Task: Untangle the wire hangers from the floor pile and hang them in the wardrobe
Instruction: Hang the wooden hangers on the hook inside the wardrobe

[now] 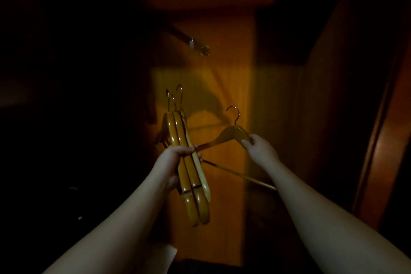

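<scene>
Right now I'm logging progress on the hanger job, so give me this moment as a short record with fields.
left hand: left hand grips a bundle of wooden hangers, hooks up
right hand: right hand holds a single wooden hanger by its shoulder
hanger contact: its far end meets the bundle
rail: wardrobe rail above, nothing visibly hung near its bracket
lighting: dim, left side too dark to read

Bundled wooden hangers [189, 162] upright beside one separate hanger [231, 134].

Both arms reach forward; left hand [175, 158] grip curled tight, right hand [259, 149] grip pinching higher.
</scene>
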